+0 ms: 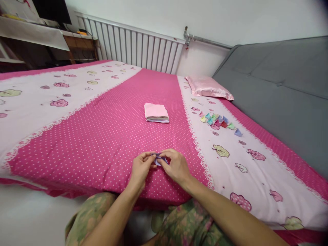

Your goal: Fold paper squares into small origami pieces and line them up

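Observation:
Between both hands, just above the near edge of the bed, is a small folded piece of purple paper (158, 162). My left hand (142, 166) pinches its left side with thumb and fingers. On the other side, my right hand (176, 164) grips the paper, its thumb pressed over the front. Fingers cover much of the paper, so its exact folded shape is hard to make out. Farther back on the pink dotted cover lies a stack of square paper sheets (155, 111), a pink one on top.
Several small folded paper pieces (217, 120) in mixed colours lie to the right on the bedspread (123, 112). Behind them are a pink pillow (208, 87) and a grey headboard (279, 82). A white radiator (133, 42) lines the wall; a desk with a monitor (52, 12) stands far left.

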`<state>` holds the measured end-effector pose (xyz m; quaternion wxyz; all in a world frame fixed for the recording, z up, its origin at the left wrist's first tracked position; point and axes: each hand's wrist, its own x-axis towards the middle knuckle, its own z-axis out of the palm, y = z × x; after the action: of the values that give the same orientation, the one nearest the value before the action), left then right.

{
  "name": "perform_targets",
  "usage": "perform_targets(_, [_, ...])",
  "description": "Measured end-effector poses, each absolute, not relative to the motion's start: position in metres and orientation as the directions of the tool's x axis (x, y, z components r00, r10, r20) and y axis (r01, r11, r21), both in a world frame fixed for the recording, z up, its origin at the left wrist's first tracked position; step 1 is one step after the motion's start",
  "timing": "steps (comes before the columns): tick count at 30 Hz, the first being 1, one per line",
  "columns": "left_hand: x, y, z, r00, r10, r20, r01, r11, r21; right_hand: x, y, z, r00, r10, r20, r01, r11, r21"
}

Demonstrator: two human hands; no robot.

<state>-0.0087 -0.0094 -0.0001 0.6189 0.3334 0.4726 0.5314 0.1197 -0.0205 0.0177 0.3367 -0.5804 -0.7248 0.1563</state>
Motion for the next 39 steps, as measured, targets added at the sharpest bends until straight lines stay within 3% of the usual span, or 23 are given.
perform_targets(12, [-0.008,-0.009,0.001,-0.1,0.969,-0.226,-0.364,0.176,0.915,0.117,-0.023,0.02,-0.117,0.939,0.324,0.639,0.321,-0.699])
perform_targets(17, [-0.008,-0.009,0.003,-0.146,0.964,-0.222,-0.366,0.156,0.917,0.117,-0.022,0.018,-0.002,0.99,0.141,0.395,0.13,-0.91])
perform_targets(22, [-0.009,-0.009,0.003,-0.133,0.963,-0.235,-0.381,0.17,0.909,0.117,-0.018,0.017,0.049,0.999,0.024,0.263,0.011,-0.965])
perform_targets(34, [-0.007,-0.011,0.003,-0.099,0.97,-0.221,-0.289,0.185,0.939,0.121,-0.016,0.009,0.059,0.993,0.099,0.427,0.065,-0.902])
perform_targets(39, [-0.007,-0.01,-0.001,-0.115,0.972,-0.207,-0.156,0.188,0.97,0.121,-0.016,0.009,0.048,0.992,0.113,0.499,0.074,-0.863])
